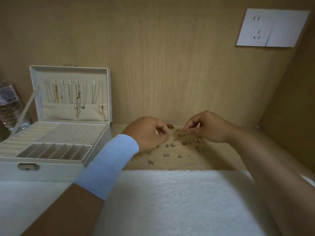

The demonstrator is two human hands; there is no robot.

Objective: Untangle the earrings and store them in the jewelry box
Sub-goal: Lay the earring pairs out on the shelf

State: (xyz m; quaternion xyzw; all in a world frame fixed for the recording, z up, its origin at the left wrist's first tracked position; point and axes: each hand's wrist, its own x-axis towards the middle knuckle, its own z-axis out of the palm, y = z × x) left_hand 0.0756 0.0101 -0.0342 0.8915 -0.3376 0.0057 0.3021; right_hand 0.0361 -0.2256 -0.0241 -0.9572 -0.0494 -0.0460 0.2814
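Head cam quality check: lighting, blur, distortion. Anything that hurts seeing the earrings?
Head view: dim, warm, even light, no glare. Head view: the wide angle bends the box edges and skews the outlet. Head view: the loose earrings are small and soft; the tangle pinched by the left hand and right hand barely resolves. Head view: the bottle at the left edge is blurred.

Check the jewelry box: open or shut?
Open. The jewelry box has its lid raised at the back, necklaces hanging inside it, and the tray compartments below lie exposed.
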